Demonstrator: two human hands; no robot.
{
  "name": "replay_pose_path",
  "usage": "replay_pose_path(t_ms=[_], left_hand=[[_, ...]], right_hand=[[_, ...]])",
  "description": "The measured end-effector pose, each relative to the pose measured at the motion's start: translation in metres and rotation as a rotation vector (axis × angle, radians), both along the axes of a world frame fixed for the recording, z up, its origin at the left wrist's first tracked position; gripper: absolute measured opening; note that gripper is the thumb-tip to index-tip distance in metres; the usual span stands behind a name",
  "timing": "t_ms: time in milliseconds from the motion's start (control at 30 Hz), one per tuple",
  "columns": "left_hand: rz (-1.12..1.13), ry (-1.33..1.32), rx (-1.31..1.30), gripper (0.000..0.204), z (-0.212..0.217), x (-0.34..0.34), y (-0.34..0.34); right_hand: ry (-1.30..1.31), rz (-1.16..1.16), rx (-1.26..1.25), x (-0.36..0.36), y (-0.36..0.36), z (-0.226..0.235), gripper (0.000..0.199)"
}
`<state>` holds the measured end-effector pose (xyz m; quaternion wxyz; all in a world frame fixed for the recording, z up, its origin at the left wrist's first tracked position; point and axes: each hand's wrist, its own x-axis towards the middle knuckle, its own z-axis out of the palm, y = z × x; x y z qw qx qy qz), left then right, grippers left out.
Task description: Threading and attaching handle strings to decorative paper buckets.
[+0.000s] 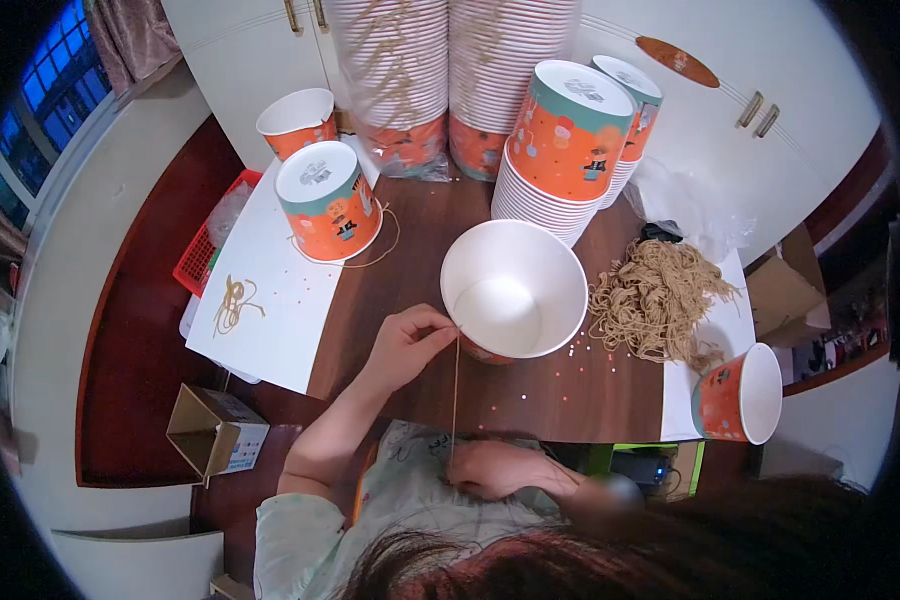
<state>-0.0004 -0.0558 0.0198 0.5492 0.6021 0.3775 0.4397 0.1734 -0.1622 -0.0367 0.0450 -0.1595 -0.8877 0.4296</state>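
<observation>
My left hand (408, 345) is closed in a pinch at the left rim of a white-lined paper bucket (515, 285), which stands on the table with its open mouth toward me. From those fingertips a thin tan string (456, 395) runs straight down to my right hand (500, 468). That hand is closed on the string's lower part, close to my body; its fingertips are partly hidden. Left of the bucket, an upside-down orange and green paper bucket (332, 215) has a string loop at its rim. A tangled heap of tan string (660, 298) lies to the right.
Tall bagged stacks of paper buckets (395, 60) stand at the back, with another inverted stack (570, 140) nearer. An orange bucket (722, 400) lies tilted at the right table edge. Several strings (235, 305) rest on the white left panel. Small paper dots are scattered about.
</observation>
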Motion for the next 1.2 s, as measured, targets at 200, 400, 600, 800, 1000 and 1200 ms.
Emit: replay_pose_path(t_ms=[200, 400, 600, 800, 1000, 1200], left_hand=[[-0.015, 0.065, -0.005, 0.008, 0.000, -0.002, 0.000], [-0.038, 0.186, 0.171, 0.009, 0.015, -0.016, 0.014], [0.142, 0.390, 0.400, 0.015, 0.046, -0.013, 0.060], [-0.079, 0.617, 0.848, 0.025, 0.066, 0.048, 0.117], [-0.361, 0.797, 0.937, 0.027, 0.063, 0.092, 0.142], [-0.256, 0.672, 0.893, 0.015, 0.069, 0.078, 0.124]], right_hand=[[0.071, -0.001, 0.029, 0.002, -0.001, 0.007, 0.015], [0.062, 0.063, -0.095, 0.067, 0.003, 0.066, 0.012], [0.203, 0.018, -0.097, 0.150, -0.004, 0.143, 0.009], [0.534, -0.150, 0.085, 0.198, -0.037, 0.125, 0.019], [0.984, 0.265, -0.098, 0.170, -0.012, 0.158, 0.018], [1.135, -0.359, -0.420, 0.162, 0.007, 0.133, 0.028]])
